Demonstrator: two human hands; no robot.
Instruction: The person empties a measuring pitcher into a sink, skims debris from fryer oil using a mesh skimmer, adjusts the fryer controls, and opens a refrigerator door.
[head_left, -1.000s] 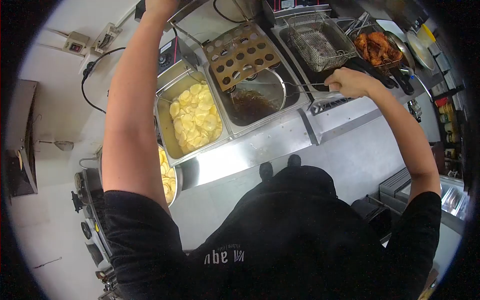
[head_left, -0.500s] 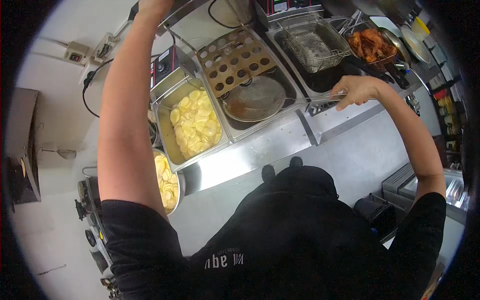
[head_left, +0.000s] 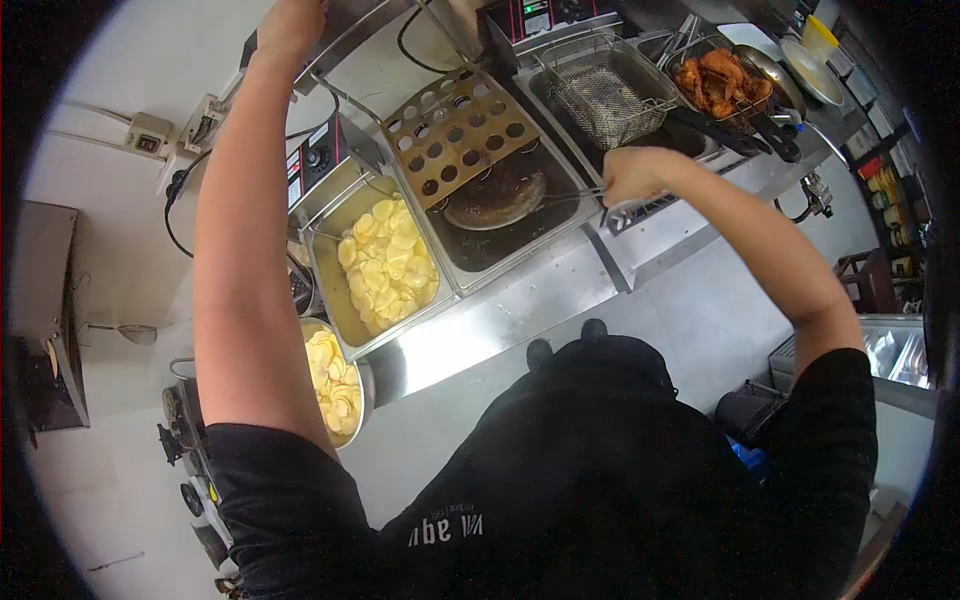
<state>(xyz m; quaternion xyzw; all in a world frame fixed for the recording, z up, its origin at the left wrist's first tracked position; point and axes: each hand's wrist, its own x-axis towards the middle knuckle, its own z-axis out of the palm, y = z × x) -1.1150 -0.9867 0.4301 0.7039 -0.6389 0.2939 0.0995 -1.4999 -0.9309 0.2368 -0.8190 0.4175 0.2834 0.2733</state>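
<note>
My right hand (head_left: 635,177) is closed around the long thin handle of a round skimmer (head_left: 495,203). The skimmer's head lies low in the middle fryer well (head_left: 475,258), in dark oil, partly beneath a brown metal plate with rows of round holes (head_left: 460,137). My left hand (head_left: 290,28) is raised at the top edge of the view, beside a metal panel and something dark. Its fingers are largely hidden, so its grip cannot be made out. Below my left forearm, pale yellow slices (head_left: 390,262) fill much of the left fryer well (head_left: 335,220).
More slices sit in a round bowl (head_left: 364,385) at lower left. On the right, a wire fry basket (head_left: 610,105) rests over another well, beside a basket of browned fried pieces (head_left: 722,82). Control boxes (head_left: 318,157) stand behind the wells. A steel ledge (head_left: 500,320) runs along the front.
My right hand has moved left with the skimmer, whose head now sits lower in the oil and looks darker. My left arm stays raised. The view has shifted slightly.
</note>
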